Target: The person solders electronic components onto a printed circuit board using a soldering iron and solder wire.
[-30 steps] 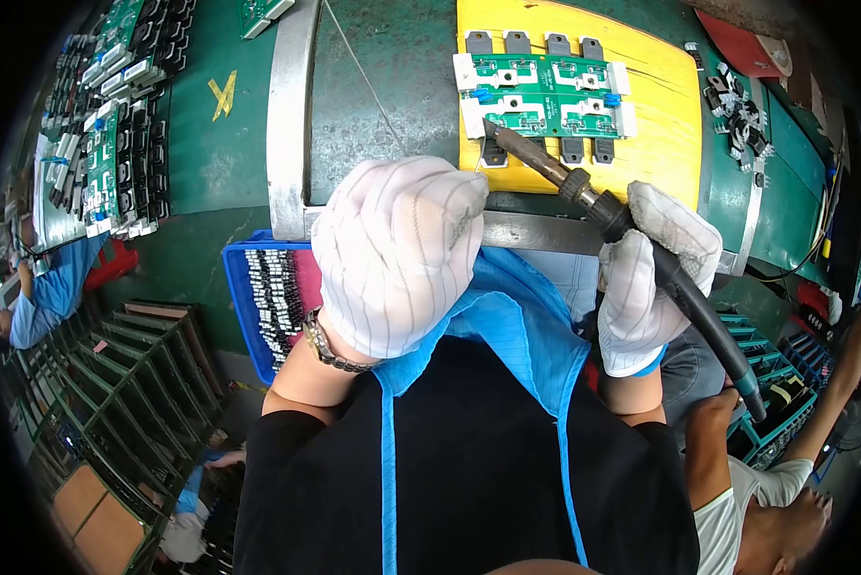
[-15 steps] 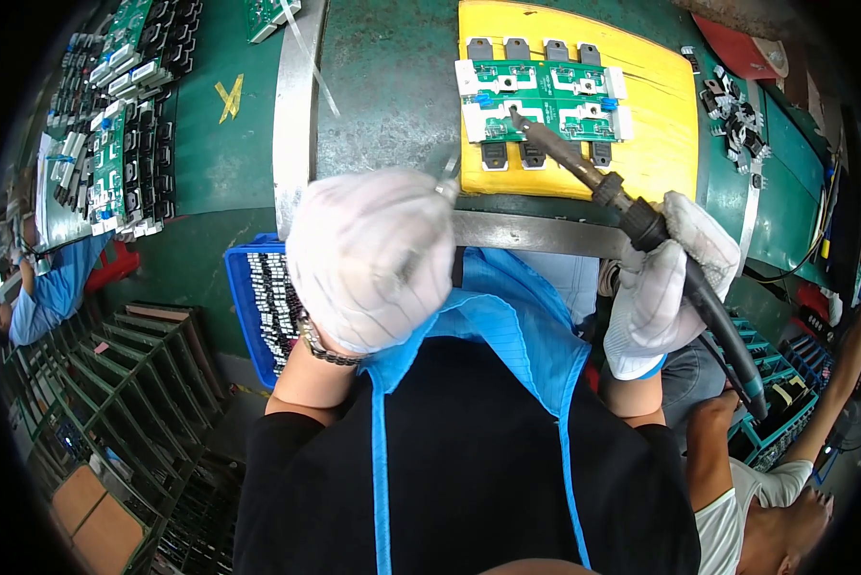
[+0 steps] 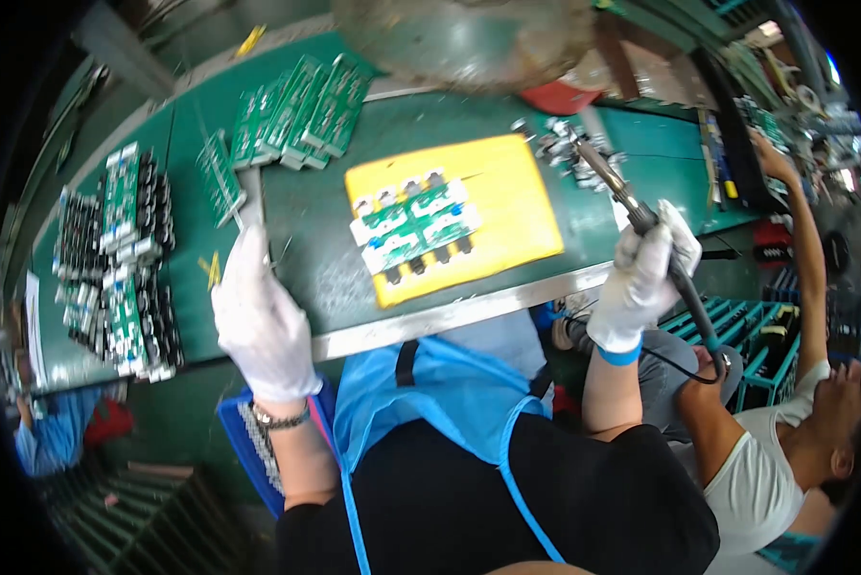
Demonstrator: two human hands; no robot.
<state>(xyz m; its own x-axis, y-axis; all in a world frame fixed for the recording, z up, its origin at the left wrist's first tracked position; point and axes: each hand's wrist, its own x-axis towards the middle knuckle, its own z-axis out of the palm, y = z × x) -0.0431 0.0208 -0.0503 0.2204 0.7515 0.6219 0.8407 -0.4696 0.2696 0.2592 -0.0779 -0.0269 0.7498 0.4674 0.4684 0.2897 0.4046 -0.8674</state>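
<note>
My right hand, in a white glove, is closed around the handle of a soldering iron. The iron's metal tip points up and left, above loose small parts. My left hand, also gloved, is over the table's front edge at left, fingers together and blurred. A thin, curved solder wire shows beside those fingers and seems gripped by them, though the grip itself is hidden. Between my hands, apart from both, a green circuit board with white connectors and black components lies on a yellow pad.
Bare green boards lie fanned at the back left. Assembled boards are stacked at far left. Loose components lie beyond the pad's right corner. A blue bin stands below my left hand. A co-worker's arm reaches in at right.
The view has shifted, showing more table. My left hand has moved left, away from the pad. The iron's tip has left the board and is now off to its right.
</note>
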